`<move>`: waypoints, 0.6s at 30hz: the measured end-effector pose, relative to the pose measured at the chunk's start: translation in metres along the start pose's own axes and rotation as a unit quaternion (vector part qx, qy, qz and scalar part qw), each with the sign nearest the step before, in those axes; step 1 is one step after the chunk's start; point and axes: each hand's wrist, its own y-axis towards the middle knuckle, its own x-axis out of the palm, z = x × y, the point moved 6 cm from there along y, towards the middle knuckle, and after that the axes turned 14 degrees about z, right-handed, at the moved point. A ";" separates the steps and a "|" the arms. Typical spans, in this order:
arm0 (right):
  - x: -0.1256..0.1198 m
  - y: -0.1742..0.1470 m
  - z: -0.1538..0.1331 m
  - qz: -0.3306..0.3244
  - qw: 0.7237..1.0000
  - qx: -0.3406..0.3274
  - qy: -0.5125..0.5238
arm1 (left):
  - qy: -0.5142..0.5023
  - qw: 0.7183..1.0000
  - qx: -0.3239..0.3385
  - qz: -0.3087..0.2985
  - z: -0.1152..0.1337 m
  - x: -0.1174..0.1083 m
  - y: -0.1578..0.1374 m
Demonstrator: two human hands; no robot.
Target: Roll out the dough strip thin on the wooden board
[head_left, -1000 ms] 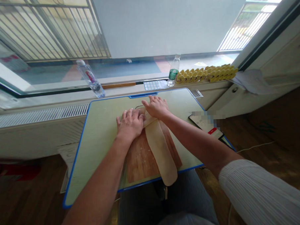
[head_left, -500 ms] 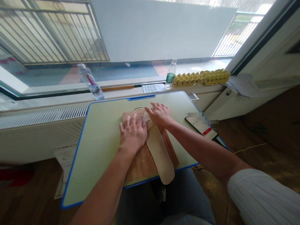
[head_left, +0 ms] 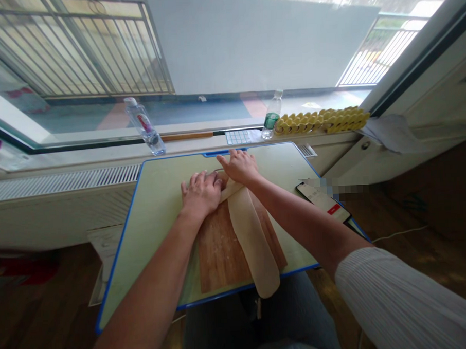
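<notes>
A long, flat strip of pale dough (head_left: 251,235) lies lengthwise on a wooden cutting board (head_left: 219,252), its rounded near end hanging past the table edge. Across its far end runs a pale rod-shaped piece (head_left: 231,190); whether this is a rolling pin or rolled-up dough I cannot tell. My left hand (head_left: 201,193) rests palm down at the rod's left end, fingers spread. At its other end, my right hand (head_left: 239,167) presses down with the fingers stretched out and the thumb apart. Both palms hide the ends of the rod and much of the board's far edge.
The board sits on a light green table (head_left: 157,198) with blue edging. A phone (head_left: 322,201) lies at the right edge. Along the window sill stand two water bottles (head_left: 145,127) (head_left: 272,115), beside a yellow scalloped object (head_left: 323,121).
Both hands have slid away from me along the board, toward its far end, uncovering more of the dough strip and board. The view has shifted slightly.
</notes>
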 end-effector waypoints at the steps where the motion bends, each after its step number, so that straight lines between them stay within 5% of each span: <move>1: 0.003 0.004 -0.003 0.003 1.000 -0.002 -0.001 | 0.000 1.000 -0.003 0.003 -0.003 0.000 0.003; 8: 0.012 0.018 -0.012 0.003 1.000 -0.009 0.002 | 0.002 0.999 -0.004 0.035 -0.011 -0.002 0.009; 18: -0.004 -0.004 0.003 0.014 1.000 -0.001 -0.003 | 0.022 0.999 0.018 0.040 0.006 0.000 -0.009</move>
